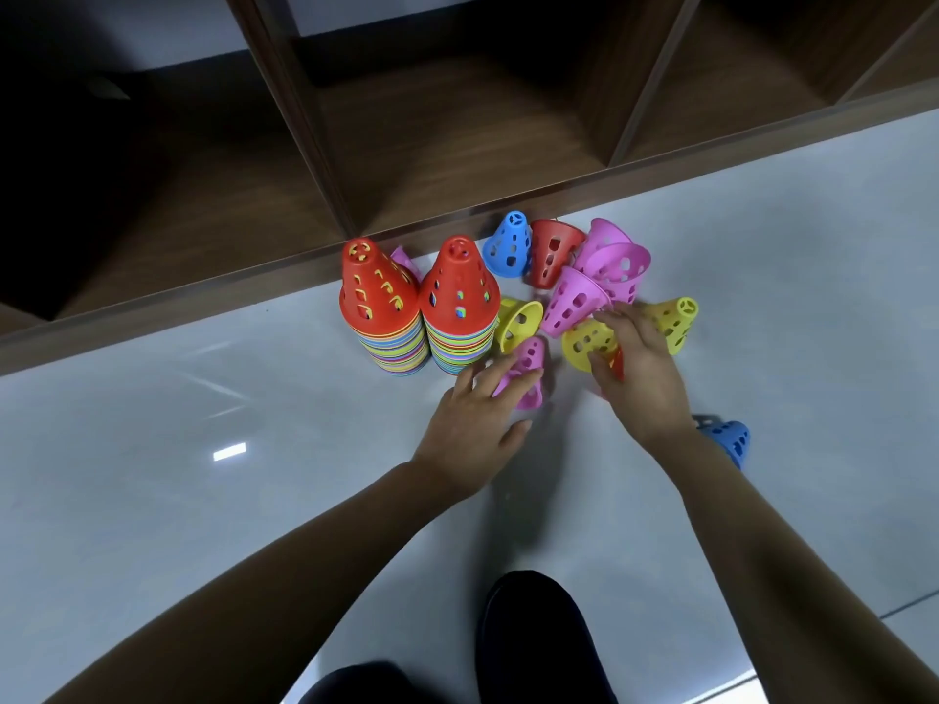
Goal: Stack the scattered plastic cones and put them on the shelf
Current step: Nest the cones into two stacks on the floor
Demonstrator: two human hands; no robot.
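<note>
Two tall stacks of coloured cones, each topped by a red cone, stand on the floor: the left stack (378,307) and the right stack (460,307). Loose cones lie to their right: blue (509,244), red (551,251), several pink (612,266) and yellow (673,317). My left hand (472,424) reaches over a pink cone (528,365) lying on its side, fingers around it. My right hand (637,378) grips a yellow cone (584,345), with a red piece showing under the palm. Another blue cone (731,442) lies behind my right wrist.
A dark wooden shelf (457,124) with open compartments runs along the back, its front edge just behind the cones. The floor (203,449) is glossy pale grey. My dark shoe (533,637) shows at the bottom.
</note>
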